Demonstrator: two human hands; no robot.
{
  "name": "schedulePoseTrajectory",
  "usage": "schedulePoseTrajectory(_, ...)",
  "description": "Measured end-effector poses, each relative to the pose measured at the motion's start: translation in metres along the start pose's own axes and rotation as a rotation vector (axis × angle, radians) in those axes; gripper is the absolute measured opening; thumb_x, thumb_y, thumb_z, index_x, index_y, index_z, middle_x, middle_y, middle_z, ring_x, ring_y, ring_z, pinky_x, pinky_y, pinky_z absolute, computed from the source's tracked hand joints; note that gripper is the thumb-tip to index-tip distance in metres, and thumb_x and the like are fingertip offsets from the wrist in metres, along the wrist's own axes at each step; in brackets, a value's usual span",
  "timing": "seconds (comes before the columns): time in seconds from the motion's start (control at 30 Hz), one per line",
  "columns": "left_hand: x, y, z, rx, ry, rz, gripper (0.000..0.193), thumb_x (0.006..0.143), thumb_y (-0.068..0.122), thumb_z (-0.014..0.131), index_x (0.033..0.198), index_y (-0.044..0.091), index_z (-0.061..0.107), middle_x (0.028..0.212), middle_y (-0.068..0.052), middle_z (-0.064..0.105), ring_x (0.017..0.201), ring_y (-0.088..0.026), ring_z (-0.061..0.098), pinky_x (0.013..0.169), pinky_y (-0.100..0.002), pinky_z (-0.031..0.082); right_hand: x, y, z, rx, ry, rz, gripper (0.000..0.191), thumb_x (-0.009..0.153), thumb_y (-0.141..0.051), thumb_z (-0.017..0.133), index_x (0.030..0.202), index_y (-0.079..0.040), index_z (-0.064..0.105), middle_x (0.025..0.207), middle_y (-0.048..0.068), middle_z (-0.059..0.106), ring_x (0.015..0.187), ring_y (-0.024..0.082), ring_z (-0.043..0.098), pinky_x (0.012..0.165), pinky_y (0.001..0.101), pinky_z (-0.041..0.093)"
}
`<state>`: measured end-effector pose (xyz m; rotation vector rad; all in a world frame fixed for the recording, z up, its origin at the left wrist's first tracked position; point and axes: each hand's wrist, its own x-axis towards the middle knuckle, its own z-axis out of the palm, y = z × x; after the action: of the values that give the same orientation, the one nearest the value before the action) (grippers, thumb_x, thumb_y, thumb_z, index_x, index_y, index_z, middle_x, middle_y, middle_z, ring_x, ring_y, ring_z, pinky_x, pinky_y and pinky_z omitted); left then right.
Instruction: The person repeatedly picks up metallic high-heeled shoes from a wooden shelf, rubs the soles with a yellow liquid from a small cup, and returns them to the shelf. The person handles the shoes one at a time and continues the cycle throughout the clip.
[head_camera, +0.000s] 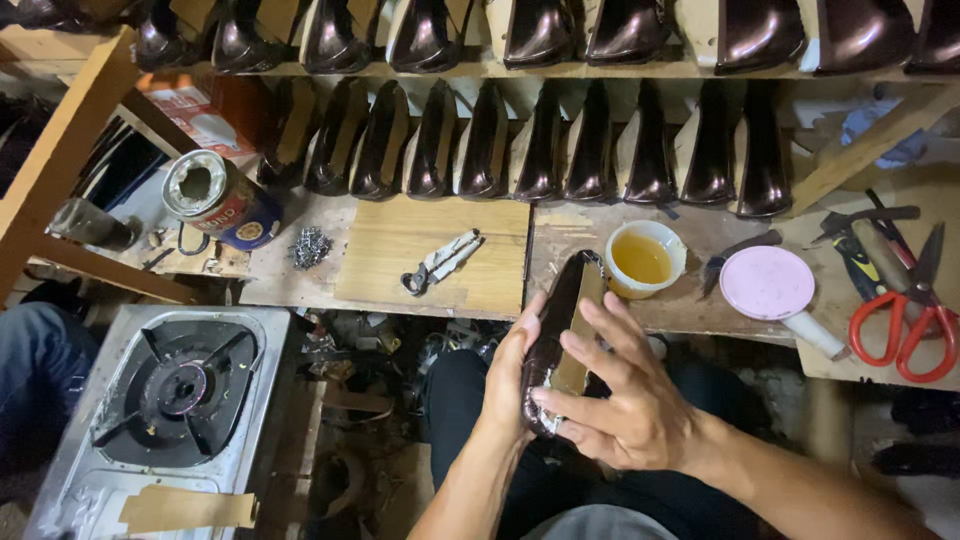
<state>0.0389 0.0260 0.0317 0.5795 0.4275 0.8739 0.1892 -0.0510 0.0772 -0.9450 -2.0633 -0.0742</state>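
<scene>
shoe: dark brown glossy upper on a last (562, 330), sole side facing up, tan insole board showing — sitting over the person's lap, just in front of the bench edge, toe pointing at the bench.
left hand (508, 385): cupping the shoe's left side, fingers curled round the edge — acting as the clamp so the piece isn't rolling.
right hand (625, 395): lying across the sole, fingers spread flat and pressing down on the insole near the heel end (not clenched, not pinching anything) — thumb tucked at the near end.
glue cup (642, 258): white cup of amber liquid, sitting just beyond the shoe's toe, within easy reach.
pincers (440, 262): lying on the plywood panel, apart from both hands.
tacks (310, 246): small pile left of the panel, beside the tin can (215, 198).
scissors (905, 315): red-handled, lying far right with other tools.
pink disc (767, 282): lying right of the cup.
shelf shoes (540, 150): row standing on end along the back — similar dark uppers.
stove (175, 390): single burner, low left, unlit as far as I can tell.
</scene>
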Motion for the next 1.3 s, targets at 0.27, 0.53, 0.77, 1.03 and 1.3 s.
schedulePoseTrajectory(0.27, -0.005, 0.003, 0.004, -0.090, 0.008, -0.123, 0.065, 0.101, 0.035, 0.043, 0.157, 0.002, 0.036, 0.154, -0.019, 0.049, 0.135, -0.029, 0.052, 0.111, -0.041, 0.044, 0.007, 0.009, 0.001, 0.032, -0.007, -0.099, 0.030, 0.102, -0.044, 0.063, 0.127, -0.030, 0.073, 0.168, 0.002, 0.028, 0.160, 0.031, 0.020, 0.132, 0.0619, 0.013)
schedulePoseTrajectory(0.53, -0.002, 0.010, 0.005, -0.135, 0.014, -0.229, 0.063, 0.104, 0.038, 0.045, 0.154, 0.001, 0.040, 0.150, -0.019, 0.051, 0.133, -0.029, 0.055, 0.108, -0.039, 0.050, 0.012, 0.013, -0.003, 0.044, -0.042, -0.195, 0.029, 0.100, -0.044, 0.069, 0.125, -0.029, 0.073, 0.164, 0.000, 0.032, 0.158, 0.031, 0.022, 0.129, 0.0643, 0.015)
schedulePoseTrajectory(0.77, -0.005, 0.007, 0.002, -0.212, -0.031, -0.262, 0.064, 0.105, 0.039, 0.045, 0.156, 0.001, 0.036, 0.148, -0.021, 0.052, 0.129, -0.030, 0.056, 0.103, -0.040, 0.051, 0.003, 0.012, -0.007, 0.028, -0.083, -0.223, 0.028, 0.099, -0.044, 0.070, 0.121, -0.028, 0.076, 0.160, -0.002, 0.037, 0.156, 0.030, 0.026, 0.128, 0.0671, 0.018)
schedulePoseTrajectory(1.03, -0.003, 0.002, 0.004, -0.008, 0.001, -0.028, 0.066, 0.102, 0.033, 0.043, 0.157, -0.001, 0.034, 0.156, -0.022, 0.046, 0.140, -0.029, 0.049, 0.115, -0.039, 0.039, -0.006, -0.005, -0.011, 0.028, -0.066, -0.113, 0.029, 0.099, -0.040, 0.069, 0.123, -0.025, 0.076, 0.158, 0.005, 0.035, 0.154, 0.035, 0.027, 0.126, 0.0645, 0.022)
schedulePoseTrajectory(1.3, -0.011, 0.019, 0.015, 0.566, 0.026, 0.301, 0.062, 0.104, 0.029, 0.041, 0.155, -0.007, 0.037, 0.170, -0.019, 0.029, 0.159, -0.028, 0.024, 0.127, -0.037, 0.019, -0.002, -0.024, -0.012, -0.053, 0.003, 0.025, 0.029, 0.096, -0.031, 0.070, 0.122, -0.018, 0.076, 0.156, 0.013, 0.040, 0.150, 0.041, 0.034, 0.125, 0.0625, 0.028)
